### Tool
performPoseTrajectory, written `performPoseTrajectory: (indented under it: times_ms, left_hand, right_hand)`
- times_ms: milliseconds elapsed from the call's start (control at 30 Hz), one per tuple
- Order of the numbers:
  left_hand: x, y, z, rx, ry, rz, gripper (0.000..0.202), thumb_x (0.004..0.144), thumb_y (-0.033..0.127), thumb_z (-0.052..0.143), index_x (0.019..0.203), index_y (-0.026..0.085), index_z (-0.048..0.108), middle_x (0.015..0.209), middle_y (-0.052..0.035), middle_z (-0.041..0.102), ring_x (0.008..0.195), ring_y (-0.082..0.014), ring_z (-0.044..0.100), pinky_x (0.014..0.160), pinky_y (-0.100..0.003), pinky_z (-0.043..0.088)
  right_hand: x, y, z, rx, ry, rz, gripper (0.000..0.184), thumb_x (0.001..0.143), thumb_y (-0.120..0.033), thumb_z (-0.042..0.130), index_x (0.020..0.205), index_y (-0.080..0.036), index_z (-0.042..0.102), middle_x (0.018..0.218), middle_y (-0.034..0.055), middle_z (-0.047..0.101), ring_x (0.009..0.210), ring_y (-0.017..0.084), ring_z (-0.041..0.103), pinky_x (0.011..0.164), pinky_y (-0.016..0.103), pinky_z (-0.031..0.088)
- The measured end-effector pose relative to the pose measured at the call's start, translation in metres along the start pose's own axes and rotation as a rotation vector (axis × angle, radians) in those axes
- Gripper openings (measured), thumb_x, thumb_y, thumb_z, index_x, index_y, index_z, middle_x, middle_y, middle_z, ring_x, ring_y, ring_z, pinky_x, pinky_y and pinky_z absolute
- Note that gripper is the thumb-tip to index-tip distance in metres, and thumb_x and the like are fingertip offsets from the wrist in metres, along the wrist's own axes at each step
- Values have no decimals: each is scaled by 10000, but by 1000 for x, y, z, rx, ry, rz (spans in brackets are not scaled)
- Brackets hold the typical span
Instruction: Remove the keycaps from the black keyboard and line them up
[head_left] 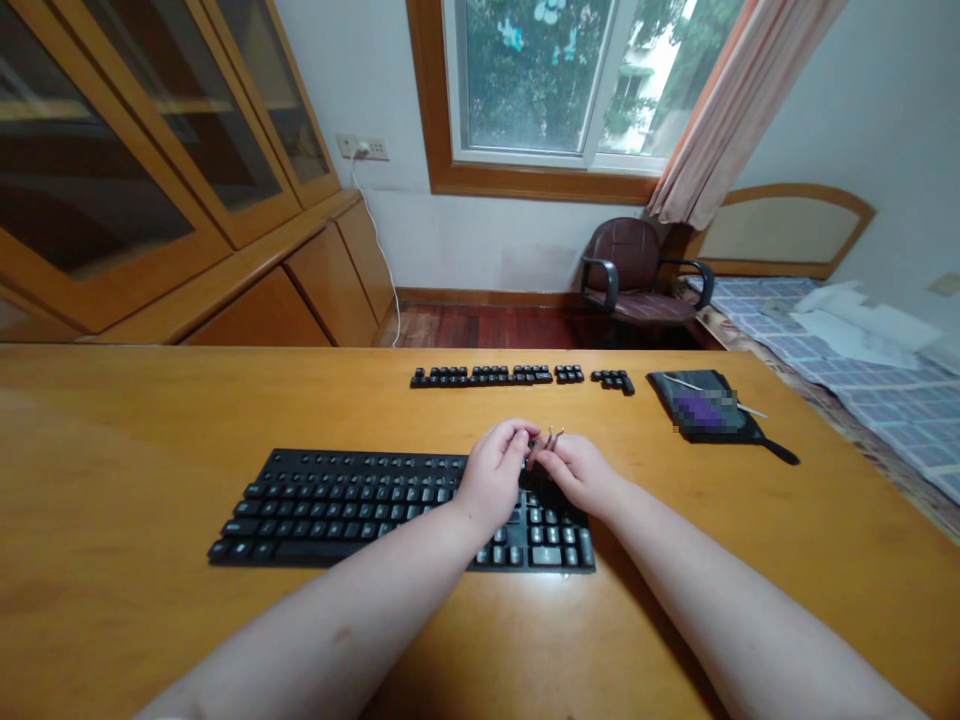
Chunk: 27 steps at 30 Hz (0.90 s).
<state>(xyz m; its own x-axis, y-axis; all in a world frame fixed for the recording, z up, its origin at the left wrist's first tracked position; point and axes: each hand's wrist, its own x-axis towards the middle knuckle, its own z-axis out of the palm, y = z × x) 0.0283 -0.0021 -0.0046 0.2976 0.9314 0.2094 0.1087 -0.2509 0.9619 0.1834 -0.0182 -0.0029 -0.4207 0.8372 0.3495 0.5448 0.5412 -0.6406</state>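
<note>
A black keyboard (pixel 352 505) lies on the wooden desk (pixel 135 450) in front of me. Both hands hover over its right end. My right hand (pixel 579 472) pinches a thin wire keycap puller (pixel 553 437), whose metal prongs stick up between the hands. My left hand (pixel 495 475) has its fingers curled, with the fingertips closed on a small dark keycap (pixel 532 443) at the puller. A row of removed black keycaps (pixel 491 376) is laid out along the far side of the desk, with a smaller group (pixel 613 380) to its right.
A dark pouch (pixel 701 410) with a thin stick across it lies at the desk's far right. Beyond the desk stand a maroon office chair (pixel 637 275), a bed with a checked cover (pixel 862 380), wooden cabinets (pixel 150 200) on the left and a window (pixel 555 80).
</note>
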Motion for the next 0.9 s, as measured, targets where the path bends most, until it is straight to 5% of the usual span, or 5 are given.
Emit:
performPoseTrajectory:
  times_ms: [200, 333, 533, 633, 900]
  left_hand:
    - [0, 2, -1, 66, -64, -33, 213, 813, 133, 389, 863, 170, 593, 883, -35, 637, 853, -160, 583, 794, -279, 450]
    - [1, 6, -5, 331, -240, -27, 316, 714, 49, 384, 873, 199, 613, 902, -25, 649, 868, -178, 574, 793, -304, 449]
    - [0, 9, -5, 627, -430, 157, 177, 720, 128, 505, 828, 181, 635, 903, -61, 646, 904, -235, 551, 847, -376, 427]
    - [-3, 5, -1, 614, -414, 204, 189, 727, 257, 606, 899, 186, 640, 1021, -75, 626, 982, -259, 529, 895, -407, 404]
    - [-2, -4, 4, 699, -411, 227, 191, 709, 303, 674, 882, 222, 666, 964, -46, 630, 955, -254, 521, 841, -406, 413]
  right_hand:
    - [-1, -2, 4, -167, -165, -150, 349, 896, -413, 406, 685, -175, 549, 615, 29, 590, 580, 133, 532, 580, 243, 385]
    - [-3, 1, 6, -188, -127, -332, 389, 854, -479, 466, 609, -184, 531, 541, 14, 551, 531, 126, 504, 543, 245, 353]
    - [-5, 16, -1, 9, -5, -130, 281, 860, -338, 493, 642, -186, 583, 554, 1, 573, 514, 109, 509, 531, 227, 385]
    - [-5, 18, -2, 63, 25, -58, 257, 857, -318, 489, 680, -184, 619, 587, 12, 608, 541, 117, 536, 550, 234, 417]
    - [-6, 19, 2, 189, 61, 60, 300, 847, -314, 497, 598, -173, 587, 540, -4, 576, 493, 99, 499, 532, 223, 423]
